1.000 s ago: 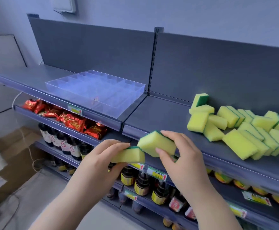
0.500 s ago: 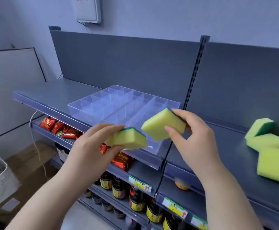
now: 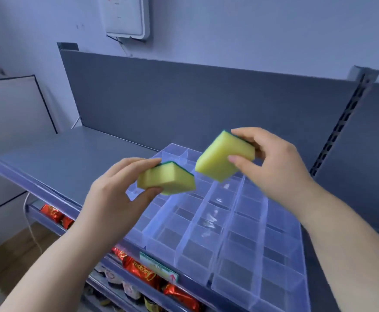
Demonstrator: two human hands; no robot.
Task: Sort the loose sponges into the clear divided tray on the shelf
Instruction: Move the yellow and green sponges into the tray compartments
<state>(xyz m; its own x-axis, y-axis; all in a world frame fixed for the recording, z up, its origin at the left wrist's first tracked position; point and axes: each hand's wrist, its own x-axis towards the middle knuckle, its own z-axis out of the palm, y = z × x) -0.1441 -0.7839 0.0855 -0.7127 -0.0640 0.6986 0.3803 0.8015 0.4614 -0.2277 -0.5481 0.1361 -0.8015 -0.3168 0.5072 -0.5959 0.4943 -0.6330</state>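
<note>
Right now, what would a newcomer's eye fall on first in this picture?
The left hand holds a lower sponge and the right hand a higher sponge, both bright yellow with green backs, at the centre. Under them the clear divided tray lies on the grey shelf, its visible compartments empty. Red packets show on the shelf below.

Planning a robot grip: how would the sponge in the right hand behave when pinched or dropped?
Probably light: the right hand holds the sponge by fingertips alone. Likely soft foam, so it gives. Its flat-sided block shape shouldn't roll.
</note>
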